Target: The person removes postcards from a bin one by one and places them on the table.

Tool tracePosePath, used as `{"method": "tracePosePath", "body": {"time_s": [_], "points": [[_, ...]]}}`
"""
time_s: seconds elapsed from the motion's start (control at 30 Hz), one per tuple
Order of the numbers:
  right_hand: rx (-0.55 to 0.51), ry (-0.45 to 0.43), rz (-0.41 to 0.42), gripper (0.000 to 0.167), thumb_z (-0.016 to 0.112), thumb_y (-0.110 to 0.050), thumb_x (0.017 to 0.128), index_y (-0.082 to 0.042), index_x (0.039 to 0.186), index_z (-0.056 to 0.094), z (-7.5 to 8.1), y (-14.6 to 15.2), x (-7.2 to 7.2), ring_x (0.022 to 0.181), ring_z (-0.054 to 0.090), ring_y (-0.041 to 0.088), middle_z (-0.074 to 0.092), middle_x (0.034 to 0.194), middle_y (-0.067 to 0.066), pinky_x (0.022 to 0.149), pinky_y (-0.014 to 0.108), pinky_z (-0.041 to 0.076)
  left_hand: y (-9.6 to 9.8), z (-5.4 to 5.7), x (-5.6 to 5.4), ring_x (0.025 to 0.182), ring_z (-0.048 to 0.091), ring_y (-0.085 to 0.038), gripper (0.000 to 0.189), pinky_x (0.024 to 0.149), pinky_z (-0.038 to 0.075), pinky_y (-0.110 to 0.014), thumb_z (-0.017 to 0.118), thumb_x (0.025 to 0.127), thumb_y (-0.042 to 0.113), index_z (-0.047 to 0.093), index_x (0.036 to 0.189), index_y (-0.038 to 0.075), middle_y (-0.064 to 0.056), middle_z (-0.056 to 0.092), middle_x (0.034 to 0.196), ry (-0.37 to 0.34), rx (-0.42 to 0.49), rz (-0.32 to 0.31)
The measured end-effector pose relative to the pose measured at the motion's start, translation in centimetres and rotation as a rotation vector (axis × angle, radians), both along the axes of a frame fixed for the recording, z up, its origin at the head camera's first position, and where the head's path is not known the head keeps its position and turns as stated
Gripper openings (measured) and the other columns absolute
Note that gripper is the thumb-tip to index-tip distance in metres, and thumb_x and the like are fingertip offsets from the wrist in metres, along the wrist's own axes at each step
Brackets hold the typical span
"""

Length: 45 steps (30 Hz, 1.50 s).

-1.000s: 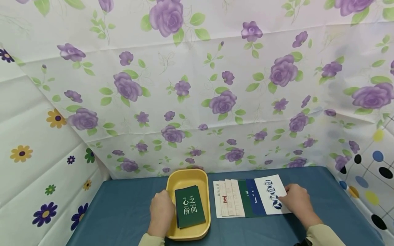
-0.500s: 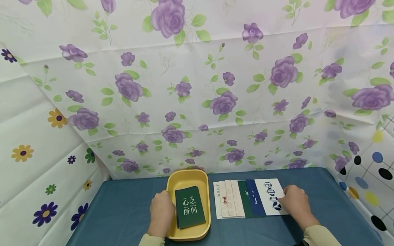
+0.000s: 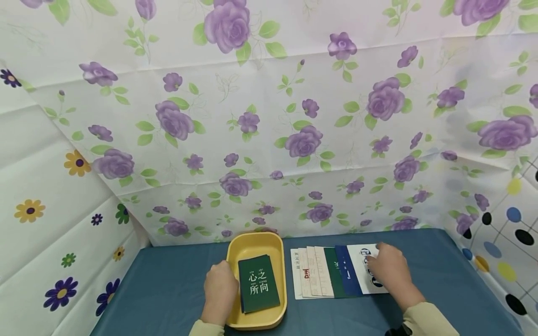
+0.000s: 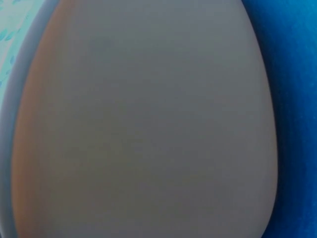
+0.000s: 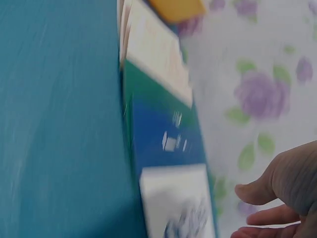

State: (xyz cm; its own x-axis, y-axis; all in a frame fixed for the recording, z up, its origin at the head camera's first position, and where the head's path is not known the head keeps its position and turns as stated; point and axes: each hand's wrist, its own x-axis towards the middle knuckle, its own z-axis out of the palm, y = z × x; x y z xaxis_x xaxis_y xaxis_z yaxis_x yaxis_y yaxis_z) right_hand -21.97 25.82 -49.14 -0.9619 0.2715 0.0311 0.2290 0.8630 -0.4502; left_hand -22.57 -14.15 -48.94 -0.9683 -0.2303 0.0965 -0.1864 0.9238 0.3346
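My left hand [image 3: 220, 290] grips the left rim of a yellow plastic tray [image 3: 252, 242]. Inside the tray lies a small stack of dark green booklets [image 3: 259, 285] with white characters on the top cover. To the right, a row of overlapping booklets runs along the table: cream ones [image 3: 321, 275], a green one [image 3: 330, 268], a blue one [image 3: 348, 270] and a white one [image 3: 362, 259] with dark blue print. My right hand [image 3: 392, 269] hovers over the white booklet's right part, hiding some print. In the right wrist view, its thumb and fingers [image 5: 262, 218] are spread apart, holding nothing.
A blue cloth [image 3: 176, 275] covers the table. Behind it rises a white sheet with purple roses [image 3: 304, 140]; patterned sheets stand at left [image 3: 42, 242] and right [image 3: 504, 238]. A large blurred grey shape [image 4: 148, 119] fills most of the left wrist view.
My right hand has shifted left from the white booklet's right edge to over its face. That booklet, tilted a second ago, now lies straighter in the row. The left hand and tray have stayed put.
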Motion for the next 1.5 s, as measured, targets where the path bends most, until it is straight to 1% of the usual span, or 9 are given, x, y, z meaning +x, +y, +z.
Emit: {"method": "tracePosePath", "body": {"time_s": [0.13, 0.37, 0.57, 0.73, 0.87, 1.0, 1.17, 1.3, 1.5], "points": [[-0.021, 0.094, 0.064, 0.050, 0.063, -0.023, 0.086, 0.009, 0.123, 0.052, 1.4, -3.4, -0.2, 0.100, 0.057, 0.046, 0.057, 0.115, 0.031, 0.075, 0.055, 0.048, 0.0, -0.2, 0.1, 0.051, 0.060, -0.022, 0.003, 0.039, 0.041, -0.033, 0.066, 0.075, -0.003, 0.063, 0.076, -0.002, -0.011, 0.058, 0.060, 0.010, 0.003, -0.004], [-0.053, 0.220, 0.181, 0.048, 0.069, -0.024, 0.083, 0.004, 0.120, 0.058, 2.8, -9.7, -0.5, 0.103, 0.061, 0.037, 0.062, 0.114, 0.022, 0.080, 0.049, 0.050, 0.0, -0.1, 0.0, 0.051, 0.060, -0.022, 0.004, 0.039, 0.041, -0.033, 0.066, 0.076, -0.003, 0.063, 0.078, -0.003, -0.012, 0.058, 0.061, -0.005, -0.001, 0.007], [-0.061, 0.213, 0.268, 0.048, 0.073, -0.028, 0.079, 0.000, 0.116, 0.061, 2.9, -15.0, -0.2, 0.103, 0.062, 0.032, 0.064, 0.111, 0.017, 0.083, 0.046, 0.051, 0.0, 0.0, 0.1, 0.050, 0.059, -0.022, 0.003, 0.038, 0.040, -0.032, 0.065, 0.077, -0.003, 0.062, 0.076, -0.002, -0.011, 0.058, 0.059, -0.005, -0.003, 0.004], [-0.031, 0.198, 0.416, 0.049, 0.072, -0.033, 0.080, -0.002, 0.116, 0.061, 2.9, -19.3, 0.6, 0.105, 0.060, 0.030, 0.063, 0.112, 0.015, 0.085, 0.042, 0.051, 0.0, 0.0, 0.1, 0.049, 0.058, -0.021, 0.005, 0.038, 0.039, -0.032, 0.064, 0.078, -0.003, 0.062, 0.074, 0.000, -0.010, 0.056, 0.058, -0.011, 0.000, 0.000], [0.047, 0.190, 0.541, 0.047, 0.070, -0.035, 0.081, -0.004, 0.116, 0.062, 3.0, -22.3, 1.1, 0.101, 0.060, 0.024, 0.063, 0.109, 0.012, 0.083, 0.038, 0.052, 0.0, 0.2, 0.1, 0.049, 0.058, -0.020, 0.004, 0.038, 0.039, -0.031, 0.064, 0.078, -0.002, 0.062, 0.075, -0.001, -0.009, 0.055, 0.058, -0.024, 0.008, -0.003], [0.141, 0.160, 0.610, 0.040, 0.068, -0.037, 0.083, -0.006, 0.107, 0.064, 2.7, -24.6, 1.2, 0.091, 0.059, 0.019, 0.063, 0.099, 0.007, 0.076, 0.035, 0.053, 0.0, 0.3, 0.0, 0.048, 0.058, -0.022, 0.003, 0.037, 0.039, -0.031, 0.065, 0.078, 0.000, 0.063, 0.078, -0.002, -0.010, 0.056, 0.058, -0.026, 0.001, -0.014], [0.230, 0.027, 0.659, 0.033, 0.068, -0.040, 0.082, -0.009, 0.093, 0.070, 1.2, -26.4, 1.1, 0.079, 0.058, 0.018, 0.063, 0.085, 0.005, 0.070, 0.035, 0.051, 0.0, 0.3, 0.0, 0.047, 0.058, -0.023, 0.003, 0.036, 0.040, -0.031, 0.065, 0.079, 0.001, 0.064, 0.078, -0.002, -0.010, 0.056, 0.058, -0.046, -0.006, -0.015], [0.298, -0.057, 0.644, 0.035, 0.069, -0.044, 0.080, -0.010, 0.086, 0.072, -0.1, -27.1, 1.1, 0.079, 0.060, 0.020, 0.066, 0.086, 0.006, 0.072, 0.036, 0.052, -0.1, 0.3, 0.0, 0.048, 0.058, -0.023, 0.003, 0.037, 0.040, -0.032, 0.065, 0.078, 0.001, 0.064, 0.079, -0.001, -0.010, 0.056, 0.059, -0.052, 0.005, -0.014], [0.428, -0.023, 0.562, 0.053, 0.072, -0.053, 0.072, -0.003, 0.091, 0.072, -1.2, -27.4, 1.2, 0.077, 0.063, 0.024, 0.069, 0.089, 0.012, 0.068, 0.034, 0.053, -0.1, 0.2, 0.0, 0.049, 0.058, -0.023, 0.004, 0.037, 0.039, -0.031, 0.067, 0.076, 0.001, 0.063, 0.076, 0.000, -0.010, 0.056, 0.058, -0.041, 0.006, -0.013]]}}
